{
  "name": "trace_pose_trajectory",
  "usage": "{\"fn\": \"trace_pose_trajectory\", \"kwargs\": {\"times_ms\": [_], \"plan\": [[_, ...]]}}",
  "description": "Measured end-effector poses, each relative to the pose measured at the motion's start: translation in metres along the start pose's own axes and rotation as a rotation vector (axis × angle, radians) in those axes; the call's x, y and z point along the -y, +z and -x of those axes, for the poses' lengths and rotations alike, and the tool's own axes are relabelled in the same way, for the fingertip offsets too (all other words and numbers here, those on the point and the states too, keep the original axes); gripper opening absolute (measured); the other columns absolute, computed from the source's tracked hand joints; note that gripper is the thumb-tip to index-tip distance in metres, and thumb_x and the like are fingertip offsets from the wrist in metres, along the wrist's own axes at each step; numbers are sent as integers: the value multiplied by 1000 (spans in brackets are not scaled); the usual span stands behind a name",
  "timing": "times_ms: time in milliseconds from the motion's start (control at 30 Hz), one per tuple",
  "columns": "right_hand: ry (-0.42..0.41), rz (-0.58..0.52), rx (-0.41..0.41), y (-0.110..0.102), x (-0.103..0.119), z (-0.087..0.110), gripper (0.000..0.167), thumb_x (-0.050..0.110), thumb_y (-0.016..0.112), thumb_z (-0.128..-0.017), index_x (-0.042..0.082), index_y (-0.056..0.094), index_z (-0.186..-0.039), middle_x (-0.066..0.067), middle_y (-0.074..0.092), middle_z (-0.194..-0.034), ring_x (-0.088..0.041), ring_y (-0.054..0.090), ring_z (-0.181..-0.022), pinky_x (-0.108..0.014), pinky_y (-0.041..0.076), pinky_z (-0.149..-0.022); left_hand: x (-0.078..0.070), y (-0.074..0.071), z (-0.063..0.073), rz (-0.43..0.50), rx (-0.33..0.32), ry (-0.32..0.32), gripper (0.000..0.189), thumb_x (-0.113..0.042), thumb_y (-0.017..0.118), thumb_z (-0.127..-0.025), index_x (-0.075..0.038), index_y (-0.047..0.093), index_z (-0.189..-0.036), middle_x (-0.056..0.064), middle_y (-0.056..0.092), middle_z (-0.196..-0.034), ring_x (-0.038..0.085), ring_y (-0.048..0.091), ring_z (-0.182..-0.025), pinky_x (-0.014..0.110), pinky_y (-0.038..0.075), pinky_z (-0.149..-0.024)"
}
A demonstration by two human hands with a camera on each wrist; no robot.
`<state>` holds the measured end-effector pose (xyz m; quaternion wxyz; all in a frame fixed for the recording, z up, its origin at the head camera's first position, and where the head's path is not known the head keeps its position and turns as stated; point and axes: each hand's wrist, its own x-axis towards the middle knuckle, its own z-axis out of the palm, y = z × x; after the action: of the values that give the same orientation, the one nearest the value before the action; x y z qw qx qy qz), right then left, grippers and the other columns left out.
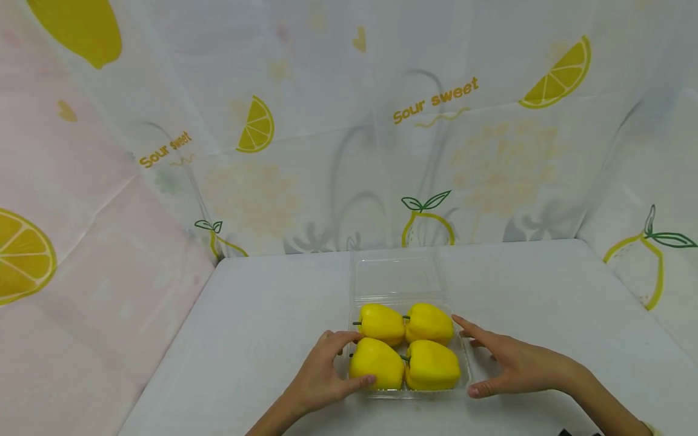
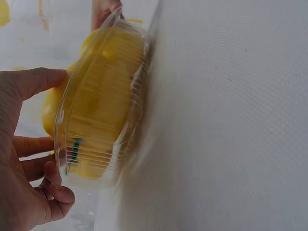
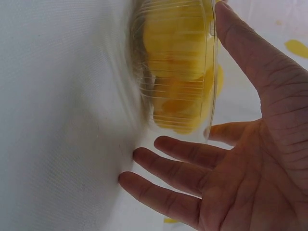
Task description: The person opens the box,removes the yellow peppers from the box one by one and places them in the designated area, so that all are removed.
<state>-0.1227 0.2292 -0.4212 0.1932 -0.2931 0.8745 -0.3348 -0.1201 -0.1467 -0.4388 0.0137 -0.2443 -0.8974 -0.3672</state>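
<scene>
I held the near-left yellow pepper (image 1: 376,364) between my left hand's (image 1: 325,374) thumb and fingers; three other peppers (image 1: 433,366) occupied the clear container's (image 1: 466,369) remaining corners. My right hand (image 1: 515,365), fingers extended, flanked its right edge.

yellow peppers (image 1: 376,363) (image 1: 433,365) (image 1: 382,323) (image 1: 429,323): 4 | clear hinged container (image 1: 400,298): 1 | white table (image 1: 262,315): 1 | grips (image 1: 327,370) (image 1: 515,362): 2

It's a curtained-off tabletop booth (image 1: 327,200) we're in, home or workplace there's no telling, a white table (image 1: 262,321) hemmed in left, back and right by pale sheeting (image 1: 327,79) splashed with lemon slices (image 1: 561,77) and "Sour sweet" lettering (image 1: 435,100)!
</scene>
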Motion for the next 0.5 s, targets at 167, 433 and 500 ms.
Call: {"fn": "trace_pose_trajectory", "kwargs": {"times_ms": [167, 433, 500], "plan": [[-2, 3, -5, 0, 0, 0, 107, 51, 74, -84, 20, 4, -159, -20, 43, -147, -36, 51, -124, -46, 51, -89, 0, 0, 0, 54, -10, -20, 62, -57, 77, -78, -23, 61, -127, -17, 60, -118, 13, 48, -92, 32, 44, -76], [-8, 15, -5, 0, 0, 1, 108, 51, 74, -84, 19, 4, -159, -21, 43, -147, -37, 52, -123, -46, 51, -88, 3, 4, 1, 133, -35, -61, 57, -44, 80, -80, -20, 61, -128, -13, 59, -112, 18, 45, -85, 28, 41, -67], [-8, 16, -3, 0, 1, 0, 108, 51, 73, -84, 18, 4, -159, -21, 43, -146, -37, 52, -122, -47, 51, -88, 3, 5, 1, 163, -37, -83, 56, -42, 80, -81, -21, 61, -129, -13, 58, -112, 19, 45, -86, 28, 42, -68]]}}
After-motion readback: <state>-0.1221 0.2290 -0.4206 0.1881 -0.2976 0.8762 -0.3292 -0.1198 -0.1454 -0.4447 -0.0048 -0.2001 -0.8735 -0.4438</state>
